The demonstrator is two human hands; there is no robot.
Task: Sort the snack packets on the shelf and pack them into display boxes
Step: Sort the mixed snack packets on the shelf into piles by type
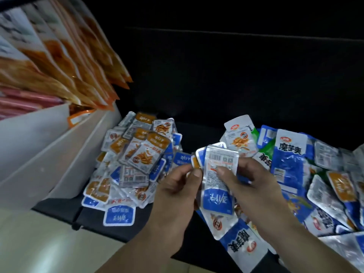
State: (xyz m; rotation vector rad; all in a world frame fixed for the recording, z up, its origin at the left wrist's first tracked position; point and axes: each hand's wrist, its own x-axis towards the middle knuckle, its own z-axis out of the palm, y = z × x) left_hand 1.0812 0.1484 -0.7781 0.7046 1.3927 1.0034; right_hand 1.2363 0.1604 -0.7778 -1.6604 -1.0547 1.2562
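Dark shelf, packet pile centre, mixed heap right. I see left hand pinching orange packet, right hand gripping blue packet; display boxes left.

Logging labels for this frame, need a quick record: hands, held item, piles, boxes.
left hand: pinches left edge of held packets
right hand: grips held packets, thumb on top
held packets: fanned stack, blue and silver, barcode side up
left pile: small orange and blue packets
right pile: larger blue packets among small ones
display boxes: white, far left, orange pouches inside
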